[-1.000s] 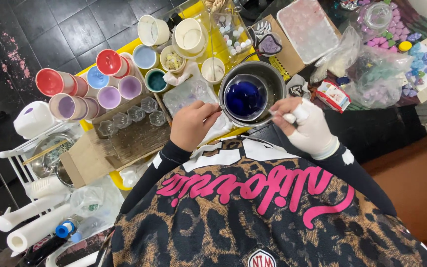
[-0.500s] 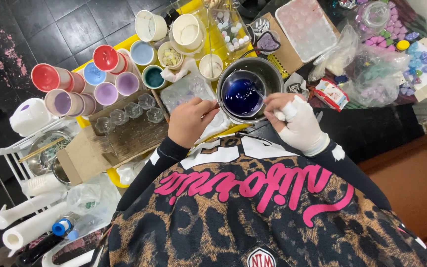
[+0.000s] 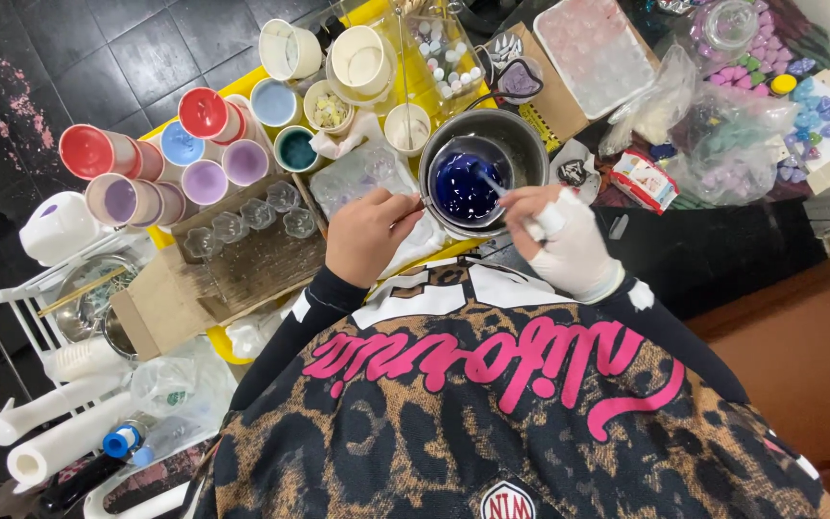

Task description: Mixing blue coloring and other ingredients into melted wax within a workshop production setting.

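Stirring is what's shown here: a thin stir stick (image 3: 488,180) is pinched in the fingers of the right hand (image 3: 569,240), which is wrapped in a white bandage or glove, and its tip is dipped into the deep blue liquid in a clear cup (image 3: 465,183). That cup is sat inside a grey metal pot (image 3: 528,144) at the middle of the cluttered table. The left hand (image 3: 365,235) is curled shut around what looks like the pot's handle at its left rim, though the handle itself is mostly hidden, so that part can't be told for sure.

Compared with a second ago, the pot and cup have been framed a bit further left and the right hand has been brought in closer over the rim, with the stick now angled deeper into the blue. The liquid looks evenly dark, so the mixing is judged to be well along.

Left of the pot, a clear mould tray (image 3: 362,173) is laid, and further left a row of small clear flower-shaped cups (image 3: 242,221) is lined up on cardboard. Red, pink and blue cups (image 3: 180,154) are clustered at the far left, and a pale silicone mould (image 3: 596,53) is parked far right.
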